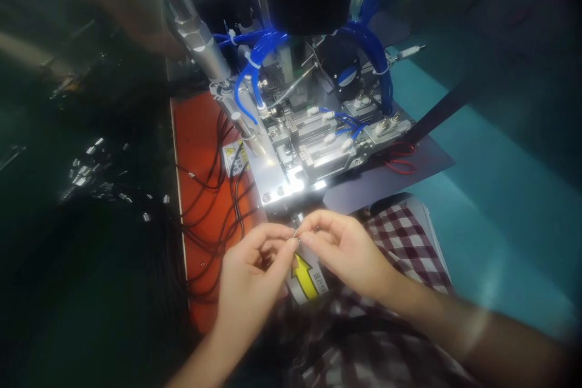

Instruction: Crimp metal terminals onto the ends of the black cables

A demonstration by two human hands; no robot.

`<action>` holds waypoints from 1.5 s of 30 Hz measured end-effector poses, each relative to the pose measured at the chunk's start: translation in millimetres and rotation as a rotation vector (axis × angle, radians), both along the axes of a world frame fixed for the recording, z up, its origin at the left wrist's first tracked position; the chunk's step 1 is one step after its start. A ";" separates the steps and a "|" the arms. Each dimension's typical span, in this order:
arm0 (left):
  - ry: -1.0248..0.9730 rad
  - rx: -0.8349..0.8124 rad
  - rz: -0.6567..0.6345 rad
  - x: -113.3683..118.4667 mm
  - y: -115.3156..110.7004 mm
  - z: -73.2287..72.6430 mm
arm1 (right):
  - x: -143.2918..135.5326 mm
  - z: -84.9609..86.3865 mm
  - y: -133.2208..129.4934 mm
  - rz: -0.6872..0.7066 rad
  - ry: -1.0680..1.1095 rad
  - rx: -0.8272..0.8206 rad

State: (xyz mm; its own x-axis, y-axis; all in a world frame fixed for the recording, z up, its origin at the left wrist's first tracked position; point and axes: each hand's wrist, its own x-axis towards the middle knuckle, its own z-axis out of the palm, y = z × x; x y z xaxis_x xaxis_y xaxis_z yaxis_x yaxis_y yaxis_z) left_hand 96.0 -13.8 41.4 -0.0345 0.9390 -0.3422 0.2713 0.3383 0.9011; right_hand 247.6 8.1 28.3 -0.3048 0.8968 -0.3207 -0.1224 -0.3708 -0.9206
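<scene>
My left hand (254, 270) and my right hand (348, 251) meet fingertip to fingertip in front of a metal bench machine (273, 173). Both are closed in a pinch. A small, thin, pale glint shows between the fingertips; it is too small to name, and the fingers hide most of it. Just below them lies a white label with a yellow arrow (305, 279). Black cords (236, 203), some with a small silver end piece, run over an orange board (195, 133) left of my hands.
Blue air tubes (382, 66) loop over the machine. A pile of shiny metal cord ends (84, 170) lies on the dark green surface at left. Red wire (402, 163) sits right of the machine. Checked cloth (404, 230) covers my lap. Another person's arm (127, 0) appears behind, blurred.
</scene>
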 end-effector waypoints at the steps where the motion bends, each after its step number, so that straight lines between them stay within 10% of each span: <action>1: -0.024 -0.015 -0.004 -0.2 0.7 -0.3 | -0.3 0.2 -0.6 0.009 -0.021 -0.006; 6: -0.172 -0.073 0.032 -2.4 3.6 -4.8 | 1.4 -1.7 -4.1 0.062 -0.225 0.072; 13: -0.329 -0.200 0.078 -8.0 7.8 -0.3 | 3.7 -0.5 -7.2 0.035 -0.503 0.672; 20: -0.382 -0.222 0.113 -3.4 11.6 3.4 | 0.5 -2.7 -2.5 0.091 -0.288 0.256; 45: -0.445 -0.203 0.088 -1.5 8.7 0.9 | -1.5 -2.7 -9.3 0.047 -0.171 0.079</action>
